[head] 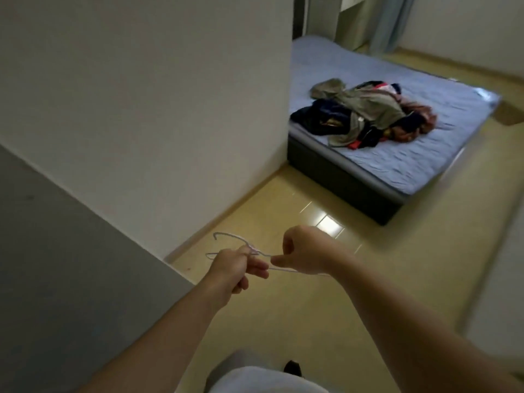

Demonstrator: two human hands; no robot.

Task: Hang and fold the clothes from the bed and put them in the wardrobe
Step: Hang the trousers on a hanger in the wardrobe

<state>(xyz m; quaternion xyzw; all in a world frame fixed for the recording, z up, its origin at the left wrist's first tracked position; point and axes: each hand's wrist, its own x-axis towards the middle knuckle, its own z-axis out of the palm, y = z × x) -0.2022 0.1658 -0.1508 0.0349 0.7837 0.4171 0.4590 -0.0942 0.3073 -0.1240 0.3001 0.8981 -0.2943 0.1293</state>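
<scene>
head view, looking forward and down. your left hand (231, 272) is curled round the neck of a thin, pale wire hanger (230, 234), with the hook sticking out to the left above the knuckles. your right hand (303, 251) is loosely fisted, and its thumb and fingertips pinch the hanger's lower wire just beside the left hand. the wire is blurred where the two hands meet, so you cannot tell whether one hanger or more is held. both forearms reach out over the glossy beige floor (283, 321), and the hanger hangs in the air above it, touching nothing but your hands.

the clothes (365, 114) lie well apart from your hands, in a loose heap on the bed (425, 154) at upper right. an olive-green garment is draped over dark blue and black pieces, with red and rust-brown fabric showing at the edges. the bed has a pale blue cover and a dark base. a white wall (141, 109) fills the upper left and hides the bed's left part. a grey panel (56, 279) stands at lower left. a curtain (391, 21) hangs beyond the bed.
</scene>
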